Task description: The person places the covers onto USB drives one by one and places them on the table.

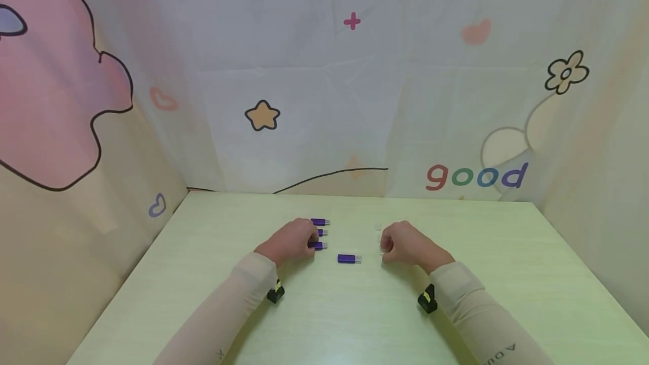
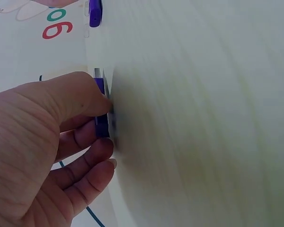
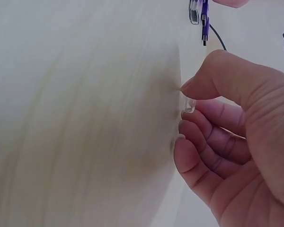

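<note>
My left hand [image 1: 291, 239] pinches a purple USB stick [image 2: 102, 128] between thumb and fingers, close over the table, its metal plug pointing right in the head view. Two more purple USB sticks [image 1: 321, 222] lie just beyond it, partly covered by the fingers. Another USB stick [image 1: 347, 259] lies alone between the hands, plug also to the right. Over on the right, my right hand [image 1: 407, 246] has thumb and fingertips around a small clear plastic cap [image 3: 189, 105], mostly hidden by the hand in the head view. Beside those fingers lies another clear cap [image 1: 378, 227].
The pale wooden table [image 1: 334, 320] reaches back to a printed cloth backdrop [image 1: 314, 145], with cloth walls on both sides. Each wrist wears a small black and yellow camera mount [image 1: 427, 299]. Light long sleeves [image 1: 218, 303] cover both forearms.
</note>
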Available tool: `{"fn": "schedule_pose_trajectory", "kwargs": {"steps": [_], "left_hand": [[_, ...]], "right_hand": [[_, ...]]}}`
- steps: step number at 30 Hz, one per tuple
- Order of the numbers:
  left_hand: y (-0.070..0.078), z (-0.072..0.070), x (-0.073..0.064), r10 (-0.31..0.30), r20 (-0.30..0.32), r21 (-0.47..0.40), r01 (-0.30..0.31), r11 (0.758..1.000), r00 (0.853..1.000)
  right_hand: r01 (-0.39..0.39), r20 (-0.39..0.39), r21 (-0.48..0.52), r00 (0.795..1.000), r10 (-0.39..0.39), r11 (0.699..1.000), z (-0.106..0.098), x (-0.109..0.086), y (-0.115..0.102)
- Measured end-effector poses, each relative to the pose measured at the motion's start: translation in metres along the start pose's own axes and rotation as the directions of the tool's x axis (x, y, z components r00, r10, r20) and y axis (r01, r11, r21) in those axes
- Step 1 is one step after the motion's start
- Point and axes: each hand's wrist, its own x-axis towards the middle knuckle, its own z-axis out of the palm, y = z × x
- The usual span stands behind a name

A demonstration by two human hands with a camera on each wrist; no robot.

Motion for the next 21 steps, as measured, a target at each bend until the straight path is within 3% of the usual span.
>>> {"fn": "schedule_pose_trajectory", "kwargs": {"steps": [12,21], "left_hand": [[-0.009,0.005,-0.003,0.076,-0.057,0.023,-0.075,0.997,0.995],[-0.009,0.004,-0.005,0.122,-0.063,-0.068,-0.127,0.99,0.99]], "right_hand": [[0.023,-0.025,-0.01,0.999,-0.024,1.0,0.001,-0.002,0.002],[0.037,-0.072,0.03,0.997,-0.035,0.999,-0.004,-0.008,0.001]]}}
